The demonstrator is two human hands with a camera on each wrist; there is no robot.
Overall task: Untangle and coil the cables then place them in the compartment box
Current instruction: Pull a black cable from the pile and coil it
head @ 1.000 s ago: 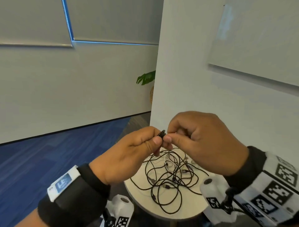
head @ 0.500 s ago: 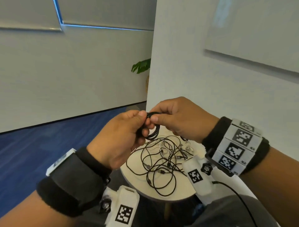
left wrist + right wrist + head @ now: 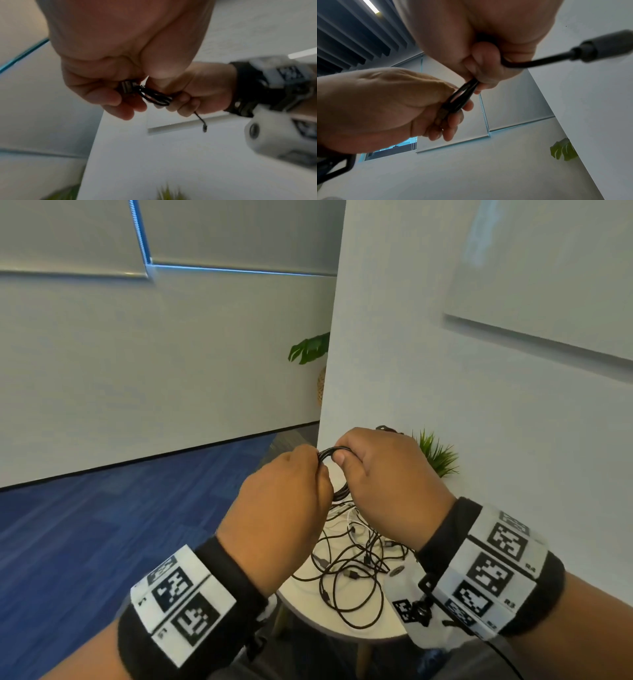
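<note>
Both hands are being held up close together above the table, knuckles toward the head camera, wrists banded with black-and-white marker cuffs. The left hand [image 3: 279, 505] is curling its fingers [image 3: 109, 97] round one side of a small black coiled cable [image 3: 337, 474], thumb pressed on top. The right hand [image 3: 387, 484] is pinching the opposite side of the same coil between thumb and curled fingers [image 3: 485, 65]. In the left wrist view the coil is showing as several tight loops bridging the two hands, with a metal plug end [image 3: 127, 87] lying against the left fingers. A second, short tail with a small plug [image 3: 204, 127] is hanging out below the right hand. Count: one coil in hand, two plug ends visible.

Below the hands, a loose tangle of cables [image 3: 352, 573] is lying on the round white table [image 3: 308, 607]; mostly black strands, at least one white strand among them, the number of separate cables not resolvable. No compartment box is appearing in any view.

Behind the table, a small spiky green plant [image 3: 436, 453] is standing against the white partition wall [image 3: 445, 388]; a broad leaf [image 3: 310, 349] is showing past the wall's edge
</note>
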